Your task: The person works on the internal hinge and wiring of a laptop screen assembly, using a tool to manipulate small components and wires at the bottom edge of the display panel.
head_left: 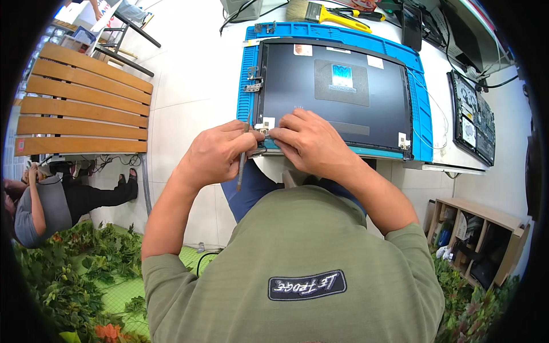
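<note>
A dark laptop screen panel (pixel 286 86) lies flat on a blue ribbed work mat (pixel 245 63), with pale stickers on it. My left hand (pixel 214 151) is closed at its near left corner, gripping a thin grey pen-like tool (pixel 241 171) that slants past the fingers. At the same corner my right hand (pixel 314 140) is closed, its thumb and fingers pinched beside a small metal piece (pixel 264 129). What those fingertips hold is hidden. Loose metal hinges (pixel 253 87) lie along the mat's left side.
A yellow-handled brush (pixel 331 16) and a black phone (pixel 410 27) lie beyond the mat. To the right is an opened laptop base (pixel 474 117) with bare circuitry. A slatted wooden bench (pixel 86 103) stands left, near another person (pixel 48 206). Wooden shelves (pixel 477 240) stand at right.
</note>
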Demonstrator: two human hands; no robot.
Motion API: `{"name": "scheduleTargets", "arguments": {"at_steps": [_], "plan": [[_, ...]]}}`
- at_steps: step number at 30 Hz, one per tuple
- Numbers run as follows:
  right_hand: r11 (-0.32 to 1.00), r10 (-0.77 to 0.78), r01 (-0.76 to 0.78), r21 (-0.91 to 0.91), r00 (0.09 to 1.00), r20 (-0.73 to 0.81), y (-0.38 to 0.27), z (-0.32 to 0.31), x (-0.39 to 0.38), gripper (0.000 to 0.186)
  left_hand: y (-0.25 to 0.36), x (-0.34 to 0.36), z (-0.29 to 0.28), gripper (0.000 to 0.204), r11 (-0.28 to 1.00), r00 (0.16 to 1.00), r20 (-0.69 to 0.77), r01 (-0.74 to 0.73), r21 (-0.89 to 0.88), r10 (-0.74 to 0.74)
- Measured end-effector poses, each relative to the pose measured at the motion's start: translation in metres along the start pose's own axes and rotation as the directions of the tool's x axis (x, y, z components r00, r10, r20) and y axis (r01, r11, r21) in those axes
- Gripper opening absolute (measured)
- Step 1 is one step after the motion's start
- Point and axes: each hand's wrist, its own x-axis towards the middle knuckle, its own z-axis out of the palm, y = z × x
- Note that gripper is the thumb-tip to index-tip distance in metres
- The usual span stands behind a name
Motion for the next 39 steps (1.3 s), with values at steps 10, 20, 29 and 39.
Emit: {"name": "scheduleTargets", "arguments": {"at_steps": [10,20,29,39], "plan": [[0.985,-0.077,0.099,-0.144,0.986,0.151,-0.001,-0.005,0.002,0.033,-0.009,0.002,-0.004,0.022,0.952,0.979,-0.009,0.194,-0.238,-0.202],[0.987,-0.067,0.092,-0.129,0.981,0.184,-0.002,-0.007,0.005,0.036,-0.013,0.002,0.006,0.018,0.728,0.911,-0.222,0.114,-0.676,-0.349],[0.993,-0.062,0.079,-0.092,0.982,0.176,-0.002,-0.011,0.007,0.036,-0.008,-0.010,0.018,0.025,0.991,0.982,-0.186,-0.004,-0.135,-0.022],[0.994,-0.087,0.091,0.054,0.994,-0.067,-0.017,-0.002,0.002,0.020,-0.006,-0.007,0.011,0.018,0.994,0.987,-0.123,-0.104,0.031,0.107]]}}
